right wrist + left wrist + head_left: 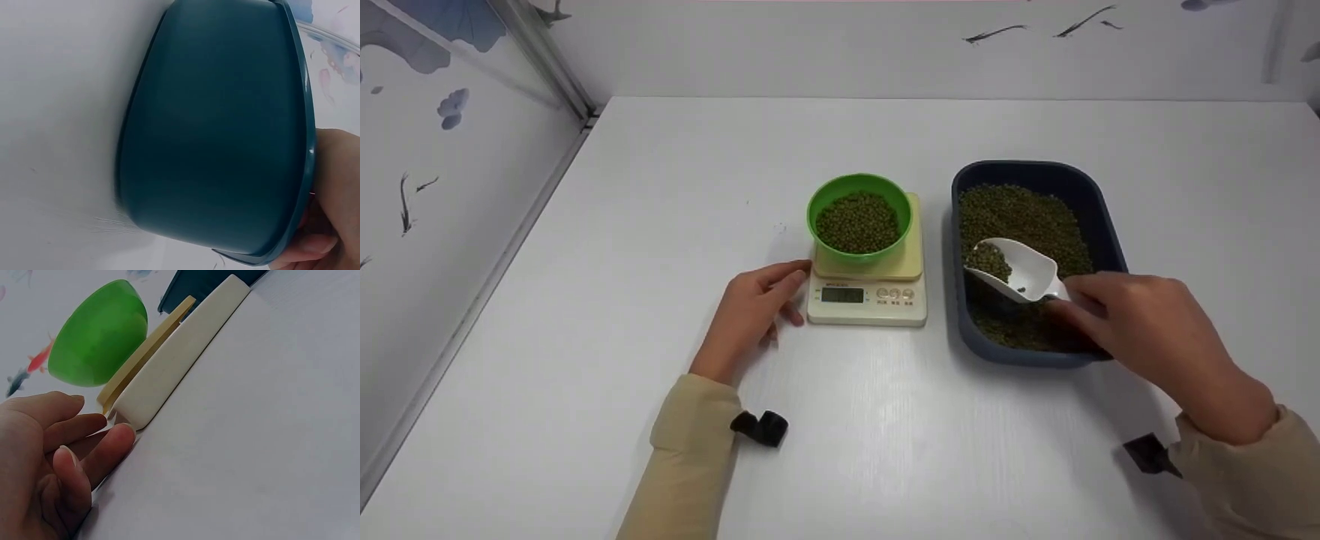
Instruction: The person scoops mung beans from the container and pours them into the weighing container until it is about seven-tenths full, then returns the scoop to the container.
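Observation:
My right hand (1155,330) grips the handle of a white scoop (1035,270) above the dark blue tub (1087,180). Small green beans (988,260) lie in the scoop's front end, and more green beans (1020,217) cover the tub's floor. A green bowl (859,255) holding green beans stands on a kitchen scale (866,311); the digits on its display are too small to read. With fingers loosely bent, my left hand (754,307) touches the scale's left side. In the right wrist view the tub's wall (219,124) hides the scoop.
The white table (870,435) carries the scale and, to its right, the tub. A back wall (810,52) and a left side panel (442,210), both printed with pictures, border it. Black straps (761,429) hang from both sleeves.

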